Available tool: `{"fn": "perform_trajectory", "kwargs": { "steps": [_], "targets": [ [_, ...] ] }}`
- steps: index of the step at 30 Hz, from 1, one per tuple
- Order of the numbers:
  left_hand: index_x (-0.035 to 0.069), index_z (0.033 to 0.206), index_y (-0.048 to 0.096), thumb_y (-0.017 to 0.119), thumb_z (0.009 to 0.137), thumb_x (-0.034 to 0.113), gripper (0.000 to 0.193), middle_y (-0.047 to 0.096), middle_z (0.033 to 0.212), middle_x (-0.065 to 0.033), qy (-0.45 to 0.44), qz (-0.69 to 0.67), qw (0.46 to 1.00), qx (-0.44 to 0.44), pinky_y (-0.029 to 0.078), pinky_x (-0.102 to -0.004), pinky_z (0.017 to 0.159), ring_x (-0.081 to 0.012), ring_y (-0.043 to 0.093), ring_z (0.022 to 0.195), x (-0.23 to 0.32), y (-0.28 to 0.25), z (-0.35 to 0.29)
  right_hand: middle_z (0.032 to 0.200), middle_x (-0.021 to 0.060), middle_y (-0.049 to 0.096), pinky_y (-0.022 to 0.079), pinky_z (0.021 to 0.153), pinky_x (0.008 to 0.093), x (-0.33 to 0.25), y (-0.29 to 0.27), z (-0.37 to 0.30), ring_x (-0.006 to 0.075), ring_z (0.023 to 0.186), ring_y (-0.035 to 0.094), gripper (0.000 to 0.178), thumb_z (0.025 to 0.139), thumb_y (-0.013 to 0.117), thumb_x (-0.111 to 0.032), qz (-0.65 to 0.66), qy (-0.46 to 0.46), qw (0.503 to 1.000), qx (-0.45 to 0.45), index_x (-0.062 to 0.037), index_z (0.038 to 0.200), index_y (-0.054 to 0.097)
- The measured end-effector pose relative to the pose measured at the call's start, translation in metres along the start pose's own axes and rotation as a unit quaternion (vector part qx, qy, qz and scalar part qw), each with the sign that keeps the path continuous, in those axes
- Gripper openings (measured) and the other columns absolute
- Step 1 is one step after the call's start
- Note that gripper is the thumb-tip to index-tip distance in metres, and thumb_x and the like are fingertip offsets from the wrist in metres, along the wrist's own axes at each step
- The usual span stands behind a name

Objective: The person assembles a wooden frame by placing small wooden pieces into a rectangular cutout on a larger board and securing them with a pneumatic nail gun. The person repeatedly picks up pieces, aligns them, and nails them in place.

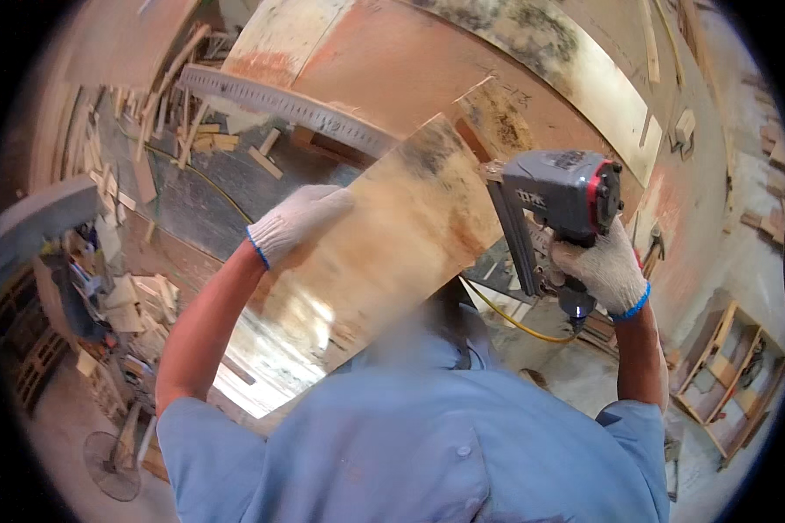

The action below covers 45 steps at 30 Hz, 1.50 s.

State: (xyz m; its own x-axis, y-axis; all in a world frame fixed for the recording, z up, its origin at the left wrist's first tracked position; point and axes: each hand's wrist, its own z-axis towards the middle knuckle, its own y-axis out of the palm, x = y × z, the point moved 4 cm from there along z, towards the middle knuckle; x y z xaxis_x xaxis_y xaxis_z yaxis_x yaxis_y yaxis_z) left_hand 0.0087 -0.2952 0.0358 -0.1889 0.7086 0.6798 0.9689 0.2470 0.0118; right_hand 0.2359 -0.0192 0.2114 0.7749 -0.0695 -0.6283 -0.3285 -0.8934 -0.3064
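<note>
A stained plywood panel [384, 235] lies tilted across the space before my chest, its lower left part shining with reflected light. My left hand [301, 222], in a white knit glove with a blue cuff, is closed on the panel's left edge. In my right hand [606, 266], gloved the same way, is the handle of a dark grey nail gun [554, 192] with a red ring on its head. The gun's nose is at the panel's upper right edge, beside a narrow wood strip [473, 138]; I cannot tell whether they touch. A yellow air hose [528, 329] runs from the handle.
A long metal bar with markings [288, 106] crosses behind the panel. Large plywood sheets [410, 52] lie beyond it. Wood offcuts [214, 139] are scattered at left. A hammer [657, 240] is at right, a wooden frame [715, 383] at lower right, a fan [112, 466] at lower left.
</note>
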Motion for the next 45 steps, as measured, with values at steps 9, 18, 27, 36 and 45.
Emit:
{"fn": "perform_trajectory", "kwargs": {
  "steps": [9, 18, 27, 36, 45],
  "targets": [
    [-0.006, 0.099, 0.067, 0.055, 0.101, 0.043, 0.05, 0.06, 0.082, -0.0056, 0.061, -0.012, 0.998, -0.019, 0.047, -0.0367, 0.073, -0.0139, 0.051, 0.081, -0.012, 0.005, 0.007, 0.068, 0.0007, 0.06, 0.049, 0.052, 0.0299, -0.06, 0.072, 0.036, 0.0099, 0.058, 0.061, 0.013, 0.086, 0.067, -0.006, -0.274, -0.002, 0.962, -0.012, -0.0025, 0.098, 0.062],
    [-0.003, 0.098, 0.062, 0.053, 0.103, 0.043, 0.048, 0.057, 0.085, -0.0076, 0.15, 0.015, 0.988, 0.023, 0.045, -0.0379, 0.075, -0.0178, 0.05, 0.083, -0.027, 0.018, 0.009, 0.078, 0.0, 0.064, 0.051, 0.058, 0.0317, -0.04, 0.094, 0.049, 0.0097, 0.065, 0.061, 0.026, 0.087, 0.07, -0.009, -0.336, -0.035, 0.941, 0.021, -0.003, 0.112, 0.066],
    [0.001, 0.112, 0.062, 0.064, 0.098, 0.039, 0.04, 0.058, 0.089, -0.0017, 0.005, -0.106, 0.99, -0.089, 0.05, -0.0313, 0.079, -0.0095, 0.054, 0.088, -0.087, -0.019, -0.1, 0.089, 0.0034, 0.071, 0.054, 0.072, 0.032, -0.031, 0.085, 0.048, 0.0107, 0.082, 0.065, 0.03, 0.088, 0.071, -0.011, -0.268, -0.074, 0.96, 0.032, -0.0013, 0.116, 0.07],
    [-0.001, 0.154, 0.047, 0.071, 0.093, 0.035, 0.075, 0.065, 0.137, -0.0155, 0.037, -0.007, 0.999, -0.024, 0.051, -0.0342, 0.102, -0.0214, 0.063, 0.119, -0.156, -0.026, -0.161, 0.077, 0.0014, 0.064, 0.048, 0.053, 0.0291, -0.023, 0.081, 0.052, 0.0106, 0.06, 0.06, 0.023, 0.088, 0.064, -0.003, -0.22, -0.054, 0.973, 0.048, -0.0028, 0.112, 0.068],
    [0.005, 0.156, 0.046, 0.059, 0.1, 0.028, 0.062, 0.063, 0.141, -0.019, -0.03, -0.04, 0.999, 0.018, 0.044, -0.0379, 0.113, -0.0274, 0.06, 0.131, -0.172, -0.007, -0.178, 0.071, 0.0018, 0.059, 0.047, 0.055, 0.0296, -0.008, 0.067, 0.059, 0.0125, 0.057, 0.056, 0.023, 0.094, 0.064, -0.011, -0.252, -0.07, 0.964, 0.043, -0.001, 0.114, 0.064]
  ]
}}
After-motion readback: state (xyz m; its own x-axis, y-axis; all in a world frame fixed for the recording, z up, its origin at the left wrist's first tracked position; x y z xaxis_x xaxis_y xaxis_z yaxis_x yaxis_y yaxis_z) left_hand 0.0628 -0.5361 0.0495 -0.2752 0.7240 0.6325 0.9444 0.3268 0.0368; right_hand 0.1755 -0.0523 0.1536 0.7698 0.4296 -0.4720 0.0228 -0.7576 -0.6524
